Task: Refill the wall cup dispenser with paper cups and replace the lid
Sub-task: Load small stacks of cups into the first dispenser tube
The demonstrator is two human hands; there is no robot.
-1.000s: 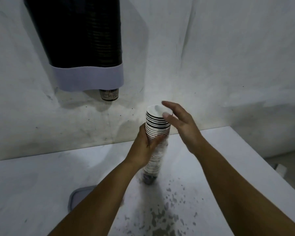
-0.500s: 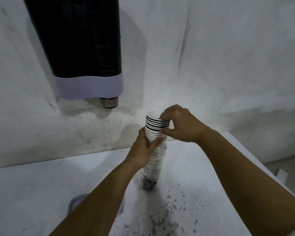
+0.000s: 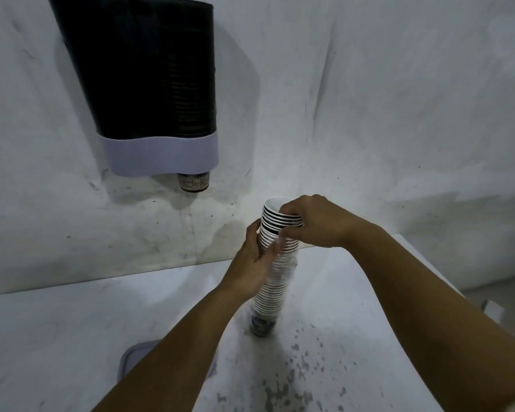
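While your left hand (image 3: 252,267) wrapped its fingers round the middle of the stack of paper cups (image 3: 275,263), your right hand (image 3: 312,221) curled over the top few cups, thumb and fingers pinching their rims. That stack stood upright on the white table (image 3: 57,337), its base near a patch of dark specks (image 3: 298,370). You had the wall cup dispenser (image 3: 149,84) up to the left on the wall, well apart from the stack, one cup (image 3: 193,182) poking out below its pale collar. A grey lid (image 3: 137,356) lay flat on the table, partly hidden under your left forearm.
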